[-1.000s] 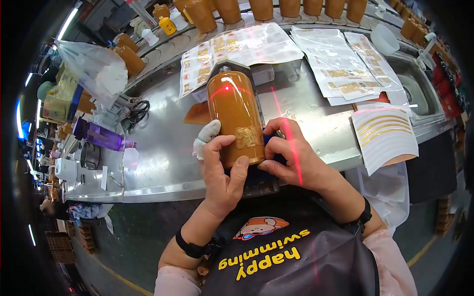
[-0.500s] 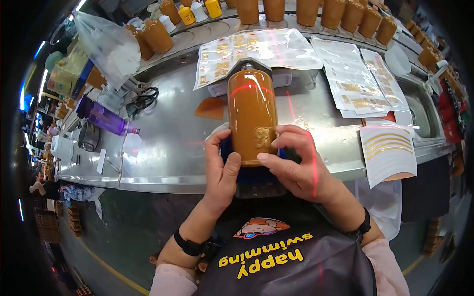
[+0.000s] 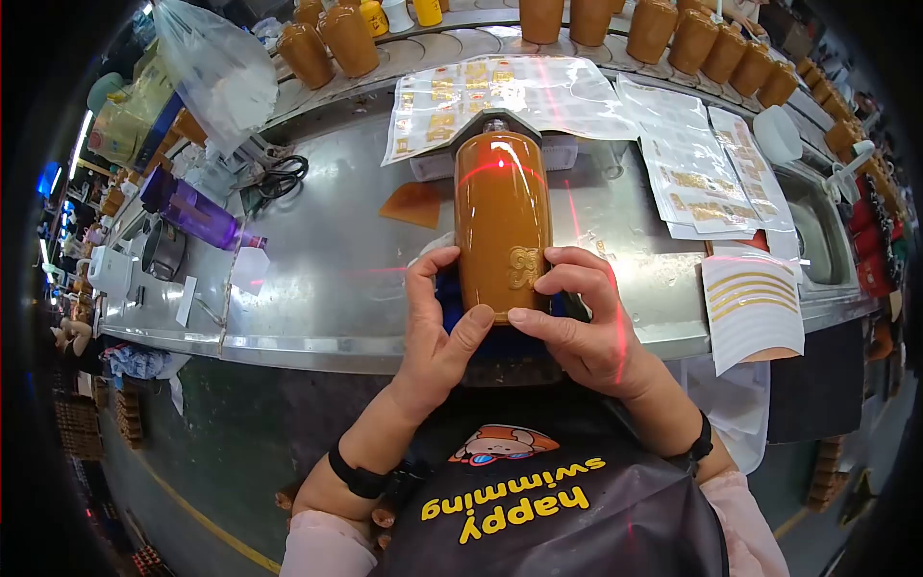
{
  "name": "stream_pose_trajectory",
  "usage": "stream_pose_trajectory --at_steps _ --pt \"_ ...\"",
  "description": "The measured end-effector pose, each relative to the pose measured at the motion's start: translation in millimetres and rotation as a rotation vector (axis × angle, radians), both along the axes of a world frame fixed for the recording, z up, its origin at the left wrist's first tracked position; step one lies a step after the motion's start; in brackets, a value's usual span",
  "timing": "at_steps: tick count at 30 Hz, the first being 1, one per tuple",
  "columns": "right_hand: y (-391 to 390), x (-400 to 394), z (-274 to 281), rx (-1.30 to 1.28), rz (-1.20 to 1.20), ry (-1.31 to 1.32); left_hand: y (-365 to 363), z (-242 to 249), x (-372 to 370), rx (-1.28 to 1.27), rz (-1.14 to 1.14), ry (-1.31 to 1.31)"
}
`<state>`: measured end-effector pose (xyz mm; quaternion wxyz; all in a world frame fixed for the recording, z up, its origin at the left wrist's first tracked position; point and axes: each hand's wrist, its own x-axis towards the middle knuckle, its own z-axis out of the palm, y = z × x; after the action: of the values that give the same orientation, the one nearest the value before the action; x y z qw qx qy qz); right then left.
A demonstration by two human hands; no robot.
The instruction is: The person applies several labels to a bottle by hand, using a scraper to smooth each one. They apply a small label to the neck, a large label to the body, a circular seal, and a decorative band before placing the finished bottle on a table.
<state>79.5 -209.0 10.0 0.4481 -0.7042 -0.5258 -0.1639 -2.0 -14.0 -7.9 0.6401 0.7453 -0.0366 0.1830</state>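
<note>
A glossy brown bottle [image 3: 503, 212] lies with its neck pointing away from me in a dark grey angled holder [image 3: 495, 117]. A raised gold emblem [image 3: 524, 268] sits low on its right side, and red laser lines cross the glaze. My left hand [image 3: 435, 332] grips the left side near the base, its thumb on the bottom edge. On the other side my right hand [image 3: 591, 322] is closed round the base, with fingers beside the emblem and the thumb at the bottom rim. The underside of the bottle is hidden.
Clear sheets of gold stickers [image 3: 510, 91] lie behind the holder, with more sheets [image 3: 687, 159] at right. A card with curved gold strips [image 3: 753, 303] rests at the front edge. A purple bottle [image 3: 197, 213] stands left. Brown bottles [image 3: 652, 34] line the conveyor [image 3: 461, 38].
My left thumb has slid right along the bottom edge, closer to the right thumb. The bottles on the conveyor have moved to the right. The view has shifted slightly.
</note>
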Motion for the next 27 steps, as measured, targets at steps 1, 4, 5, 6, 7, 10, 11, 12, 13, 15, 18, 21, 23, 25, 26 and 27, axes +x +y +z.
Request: stream_pose_trajectory --at_steps 1,4,5,6,7,10,11,12,13,15,18,21,23,25,26,27 --pt "0.0 -0.1 0.1 0.001 0.001 0.004 0.2 0.9 -0.6 -0.016 -0.012 0.003" --pt "-0.2 0.2 0.4 0.000 0.004 0.007 1.6 2.6 -1.2 -0.031 -0.036 -0.005" --pt "-0.4 0.2 0.7 -0.001 0.004 0.009 2.0 2.9 -1.1 -0.030 -0.042 -0.010" --pt "-0.5 0.2 1.0 -0.002 0.004 0.010 2.2 3.3 -0.9 -0.105 -0.057 0.004" --pt "-0.6 -0.1 1.2 -0.003 0.004 0.012 2.3 3.8 -0.8 -0.179 -0.072 0.020" --pt "-0.8 0.0 1.3 -0.009 0.004 0.011 3.6 -0.2 0.7 -0.169 -0.064 0.012" --pt "-0.9 0.2 1.8 -0.009 0.006 0.013 3.9 -1.5 1.4 -0.126 -0.052 -0.001" --pt "-1.1 0.1 2.1 -0.009 0.007 0.015 3.6 -1.4 1.6 -0.100 -0.038 0.000" --pt "-1.4 0.0 2.4 -0.010 0.008 0.017 2.7 -1.4 1.9 -0.075 -0.024 0.001" --pt "-1.8 0.4 2.3 -0.004 0.012 0.011 0.4 -0.6 2.5 -0.045 0.000 0.001" --pt "-2.7 1.7 -0.1 0.018 0.013 0.005 -1.8 2.4 2.8 -0.048 0.017 0.003" --pt "-5.2 2.6 -2.6 0.029 0.003 0.013 -1.6 4.0 2.6 -0.026 0.020 0.005" --pt "-7.5 3.1 -3.5 0.029 -0.002 0.017 -4.5 6.7 4.7 0.063 0.045 -0.017" --pt "-7.5 2.9 -4.4 0.036 -0.004 0.018 -6.9 6.7 6.2 0.049 0.062 0.001" --pt "-8.0 2.7 -4.8 0.037 -0.007 0.025 -7.8 6.7 6.6 0.043 0.072 0.009" --pt "-8.5 2.8 -5.1 0.039 -0.010 0.030 -8.1 6.8 7.0 0.060 0.074 0.014"
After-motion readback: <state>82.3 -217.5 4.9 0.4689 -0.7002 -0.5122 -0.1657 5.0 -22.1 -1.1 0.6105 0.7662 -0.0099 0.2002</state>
